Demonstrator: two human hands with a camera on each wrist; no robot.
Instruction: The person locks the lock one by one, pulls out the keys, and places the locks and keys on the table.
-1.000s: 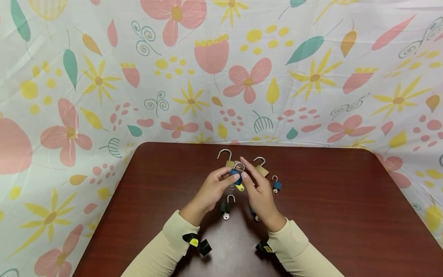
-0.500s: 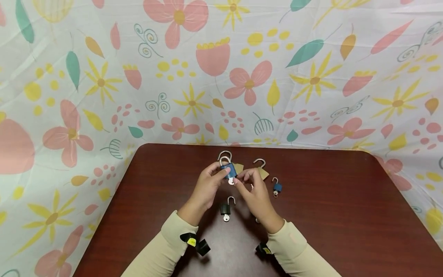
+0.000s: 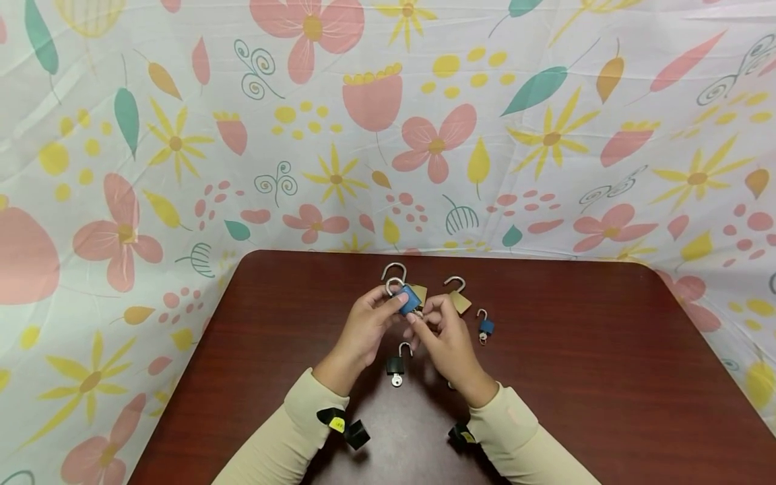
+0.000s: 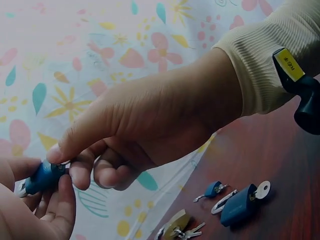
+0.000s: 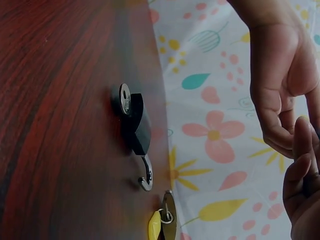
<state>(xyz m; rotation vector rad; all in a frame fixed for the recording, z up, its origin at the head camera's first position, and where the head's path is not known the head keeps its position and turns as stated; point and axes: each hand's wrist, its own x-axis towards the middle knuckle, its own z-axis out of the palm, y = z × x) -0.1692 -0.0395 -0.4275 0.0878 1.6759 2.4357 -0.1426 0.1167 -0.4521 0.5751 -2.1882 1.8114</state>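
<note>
My left hand [image 3: 364,330] grips a blue padlock [image 3: 409,300] between thumb and fingers, with its silver shackle pointing up and left. Whether that shackle is latched cannot be told. At the padlock's lower end, my right hand [image 3: 450,343] pinches the key [image 3: 418,314], which its fingertips mostly cover. In the left wrist view the same blue padlock [image 4: 46,177] lies between the fingers of both hands. Just below the hands, a black padlock [image 3: 395,366] with its shackle open and a key in it lies on the table. The right wrist view shows this black padlock [image 5: 140,127] too.
Two brass padlocks, one left [image 3: 418,294] and one right [image 3: 460,302], lie behind the hands. A small blue padlock [image 3: 486,327] sits to the right. Another blue padlock [image 4: 239,206] with a key is mostly hidden by my right hand in the head view. A floral cloth [image 3: 545,202] hangs behind the table.
The blue padlock has shifted slightly left and its body has tilted. My right hand has moved from beside the padlock down to its key and now pinches it.
</note>
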